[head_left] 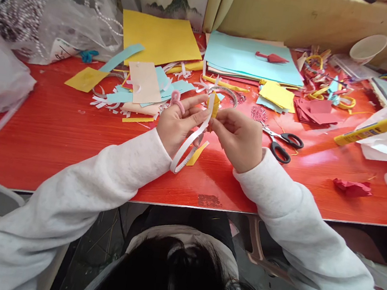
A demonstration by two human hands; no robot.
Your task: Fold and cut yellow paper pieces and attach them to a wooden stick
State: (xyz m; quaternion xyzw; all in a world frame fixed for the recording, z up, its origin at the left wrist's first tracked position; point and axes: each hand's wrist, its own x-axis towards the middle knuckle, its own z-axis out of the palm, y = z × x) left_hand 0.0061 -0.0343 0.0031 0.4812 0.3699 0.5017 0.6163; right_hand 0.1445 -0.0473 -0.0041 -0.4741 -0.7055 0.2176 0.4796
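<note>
A small folded piece of yellow paper (216, 105) is held up between my two hands over the front middle of the table. My left hand (182, 123) is closed, thumb and forefinger pinching the paper along with a narrow white strip (194, 138). This strip curls down in a loop past my left wrist. From the other side my right hand (240, 135) grips the yellow paper's edge with its fingertips. A pink fuzzy ring (177, 101) sits around a left finger. Below the hands lies another yellow paper piece (198, 154), partly behind the strip.
Black-handled scissors (281, 141) lie right of my right hand. Paper scraps (144, 82) spread behind my left hand. Yellow sheet (158, 38) and blue sheets (235, 57) lie at the back. A yellow glue-like tube (377, 129) is at right; plastic bags (1, 68) at left.
</note>
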